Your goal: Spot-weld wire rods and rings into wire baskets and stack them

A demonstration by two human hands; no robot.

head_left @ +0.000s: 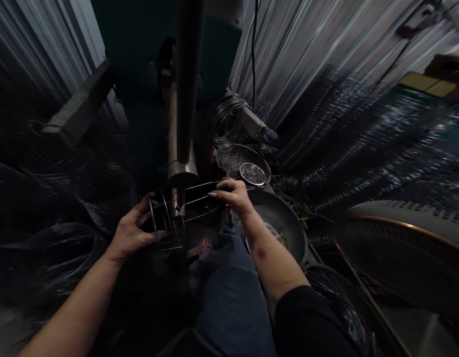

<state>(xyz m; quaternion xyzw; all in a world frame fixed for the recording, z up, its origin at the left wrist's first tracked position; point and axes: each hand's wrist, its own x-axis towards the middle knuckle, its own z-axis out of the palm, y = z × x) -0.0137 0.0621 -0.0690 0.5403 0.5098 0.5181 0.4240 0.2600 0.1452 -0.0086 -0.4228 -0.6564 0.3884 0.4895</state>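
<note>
Both my hands hold a wire frame made of thin metal rods, under the tip of a vertical metal machine column. My left hand grips the frame's left end, fingers closed round its upright wires. My right hand is closed over the frame's upper right rim. The column's rounded lower end sits just above the frame's middle. My knee in blue jeans is below the frame.
Round wire grilles lie on a tray behind my right hand. A dark round pan sits to the right. A large fan guard fills the right side. Coiled wire piles crowd the left. Corrugated metal walls stand behind.
</note>
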